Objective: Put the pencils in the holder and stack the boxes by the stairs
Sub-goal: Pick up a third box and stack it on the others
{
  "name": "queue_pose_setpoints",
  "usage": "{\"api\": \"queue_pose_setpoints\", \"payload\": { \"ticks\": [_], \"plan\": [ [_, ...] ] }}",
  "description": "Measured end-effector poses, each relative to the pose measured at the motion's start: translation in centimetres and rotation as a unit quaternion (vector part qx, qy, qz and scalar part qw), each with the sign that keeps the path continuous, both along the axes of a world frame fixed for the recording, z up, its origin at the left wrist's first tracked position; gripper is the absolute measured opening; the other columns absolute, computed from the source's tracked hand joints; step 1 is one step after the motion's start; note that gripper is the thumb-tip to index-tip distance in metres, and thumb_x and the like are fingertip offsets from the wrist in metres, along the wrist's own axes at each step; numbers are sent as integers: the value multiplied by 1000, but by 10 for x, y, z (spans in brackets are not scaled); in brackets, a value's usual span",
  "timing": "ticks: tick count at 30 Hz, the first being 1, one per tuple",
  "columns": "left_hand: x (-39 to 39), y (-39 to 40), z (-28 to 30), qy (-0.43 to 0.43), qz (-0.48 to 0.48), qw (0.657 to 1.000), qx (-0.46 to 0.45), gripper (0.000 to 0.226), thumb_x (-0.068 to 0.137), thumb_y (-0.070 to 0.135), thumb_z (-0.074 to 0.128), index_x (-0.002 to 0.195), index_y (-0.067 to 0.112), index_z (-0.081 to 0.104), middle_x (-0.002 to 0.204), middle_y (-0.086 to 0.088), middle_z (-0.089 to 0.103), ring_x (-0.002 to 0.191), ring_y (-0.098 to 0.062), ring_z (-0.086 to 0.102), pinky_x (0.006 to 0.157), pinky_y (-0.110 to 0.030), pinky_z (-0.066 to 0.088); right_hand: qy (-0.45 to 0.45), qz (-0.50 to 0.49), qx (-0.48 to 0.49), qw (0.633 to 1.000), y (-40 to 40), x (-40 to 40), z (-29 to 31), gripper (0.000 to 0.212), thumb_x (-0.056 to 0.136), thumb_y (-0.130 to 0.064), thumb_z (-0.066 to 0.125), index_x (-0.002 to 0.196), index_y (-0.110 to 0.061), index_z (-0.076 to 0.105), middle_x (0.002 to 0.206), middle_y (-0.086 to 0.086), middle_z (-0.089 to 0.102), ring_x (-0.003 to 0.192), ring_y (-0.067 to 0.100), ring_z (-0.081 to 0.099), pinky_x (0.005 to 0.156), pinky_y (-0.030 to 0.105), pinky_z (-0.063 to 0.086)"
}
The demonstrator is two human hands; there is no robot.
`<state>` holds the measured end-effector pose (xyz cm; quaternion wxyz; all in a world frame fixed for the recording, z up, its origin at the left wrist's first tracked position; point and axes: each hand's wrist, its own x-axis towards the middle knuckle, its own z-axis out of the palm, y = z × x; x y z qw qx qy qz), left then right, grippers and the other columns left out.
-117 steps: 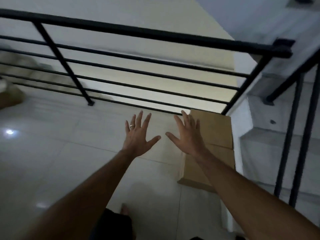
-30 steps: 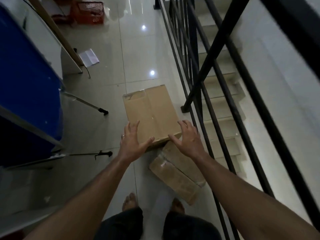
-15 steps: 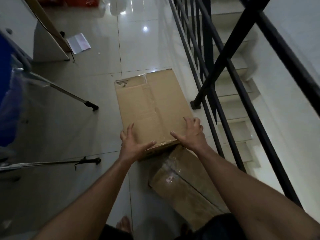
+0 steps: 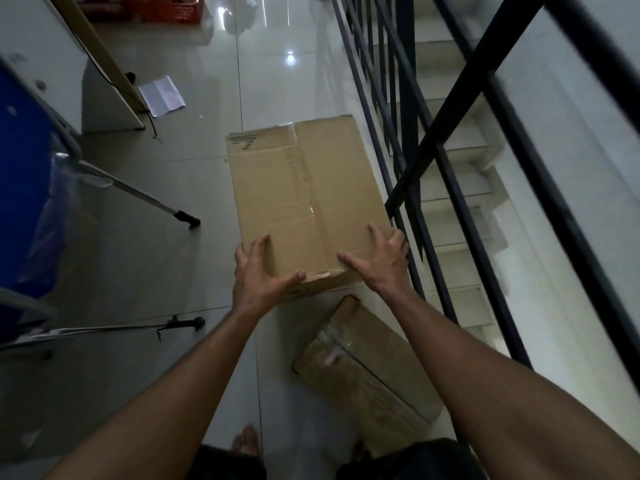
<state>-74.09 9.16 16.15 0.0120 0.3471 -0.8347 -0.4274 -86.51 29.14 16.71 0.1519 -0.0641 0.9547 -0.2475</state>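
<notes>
A large flat cardboard box (image 4: pixel 298 188) lies lengthwise on the tiled floor beside the black stair railing (image 4: pixel 446 168). My left hand (image 4: pixel 258 275) grips its near left corner, fingers along the left edge and thumb across the near edge. At the near right corner, my right hand (image 4: pixel 379 261) holds on with its fingers curled over the right edge. A smaller, taped cardboard box (image 4: pixel 363 372) lies askew on the floor just behind the large one, close to my feet. No pencils or holder are in view.
The stairs (image 4: pixel 460 188) go down to the right behind the railing. A blue-topped table with metal legs (image 4: pixel 138 195) stands at the left. Farther off lie a sheet of paper (image 4: pixel 161 95) and an orange basket (image 4: pixel 169 6).
I turned from the railing corner to this box. In the last second both hands slid along its near corners and the box shows closer and larger; my right fingers now wrap the right edge.
</notes>
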Motion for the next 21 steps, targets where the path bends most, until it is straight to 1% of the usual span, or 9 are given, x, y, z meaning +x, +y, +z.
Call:
{"api": "queue_pose_setpoints", "payload": {
  "ticks": [5, 8, 9, 11, 14, 17, 21],
  "plan": [
    [6, -4, 117, 6, -18, 1000, 9, 110, 52, 62, 85, 144, 38, 30, 153, 0, 17, 136, -28, 33, 105, -48, 39, 14, -21, -4, 1000, 2, 13, 117, 97, 66, -77, 65, 144, -31, 32, 146, 15, 21, 130, 35, 28, 102, 51, 39],
    [13, -3, 195, 11, -27, 1000, 12, 110, 52, 62, 85, 144, 38, 30, 155, -3, 18, 137, -28, 32, 107, -47, 37, 17, -27, 5, 999, 5, 23, 194, 97, 66, -79, 62, 143, -29, 34, 147, 17, 21, 130, 37, 29, 102, 52, 40],
    [17, -1, 231, 9, -29, 999, 14, 110, 52, 62, 85, 144, 38, 30, 154, -4, 20, 137, -28, 33, 107, -47, 37, 16, -34, 10, 999, 8, 28, 230, 97, 65, -80, 62, 143, -29, 35, 146, 16, 22, 129, 37, 29, 102, 53, 40],
    [24, 1, 268, 3, -37, 999, 14, 110, 52, 65, 84, 144, 39, 30, 152, -6, 23, 135, -29, 34, 107, -51, 39, 13, -40, 16, 999, 13, 38, 268, 98, 64, -81, 61, 143, -28, 36, 143, 16, 24, 126, 37, 31, 100, 54, 41],
    [41, 6, 348, 2, -57, 998, 16, 112, 50, 68, 82, 144, 39, 29, 151, -5, 22, 134, -30, 34, 105, -54, 41, 18, -52, 21, 998, 24, 62, 351, 98, 64, -83, 59, 142, -29, 35, 139, 16, 28, 123, 37, 34, 99, 53, 42],
    [58, 5, 396, 7, -87, 996, 5, 112, 49, 72, 80, 144, 40, 30, 152, -3, 20, 133, -31, 36, 102, -54, 43, 28, -67, 26, 997, 32, 90, 400, 98, 64, -85, 56, 141, -30, 34, 137, 16, 28, 123, 37, 34, 98, 52, 42],
    [79, -3, 440, 14, -151, 988, -16, 110, 51, 74, 77, 144, 40, 29, 147, 0, 26, 128, -28, 41, 95, -56, 50, 37, -106, 26, 993, 34, 133, 443, 98, 63, -85, 56, 141, -31, 33, 135, 16, 30, 121, 35, 36, 94, 50, 42]
  ]
}}
